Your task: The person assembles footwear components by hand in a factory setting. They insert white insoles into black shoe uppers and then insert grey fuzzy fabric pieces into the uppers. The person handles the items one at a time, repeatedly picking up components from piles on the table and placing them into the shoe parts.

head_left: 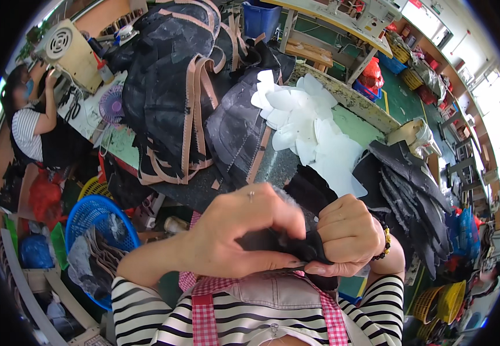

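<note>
Close in front of my chest, both hands are at a piece of black fabric (pixel 279 243). My left hand (pixel 235 233) curves round it, its thumb along the lower edge and its fingers arched over the top. Around the other end my right hand (pixel 348 236) is closed in a fist, its thumb meeting the left thumb. Much of the fabric is hidden by my fingers. Just beyond lie a small black piece (pixel 310 184), a heap of white thin cut pieces (pixel 313 112) and a dark panel with a tan edge (pixel 235 124).
Large black panels with tan strips (pixel 166 75) are heaped at the left of the table. Dark cut pieces (pixel 414 187) are stacked at right. A blue basket (pixel 126 216) stands on the left, near my elbow. Another person (pixel 31 121) works at a machine (pixel 68 52) at far left.
</note>
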